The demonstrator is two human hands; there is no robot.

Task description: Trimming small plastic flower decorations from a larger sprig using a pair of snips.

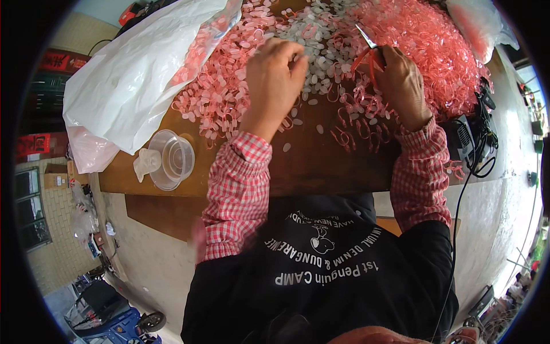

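My right hand (396, 80) grips a pair of scissors (365, 35) with orange-red handles; the slim metal blades point up and away to the left. My left hand (276, 80) is closed, fingers curled in toward the thumb, above the near edge of the small parts; whatever is inside it, if anything, is hidden. Between the hands lies a spread of whitish oval plastic pieces (321, 77). Small pink plastic pieces with pale ovals (220, 97) lie left of my left hand. A high heap of glossy pink looped plastic parts (438, 63) rises beyond and right of my right hand.
A large white plastic bag (123, 86) covers the table's left side. Near it stands a clear round plastic tub (175, 160) beside a small whitish cup-like piece (147, 162). Black cables and an adapter (475, 135) sit at the right edge. Another plastic bag (481, 26) lies far right.
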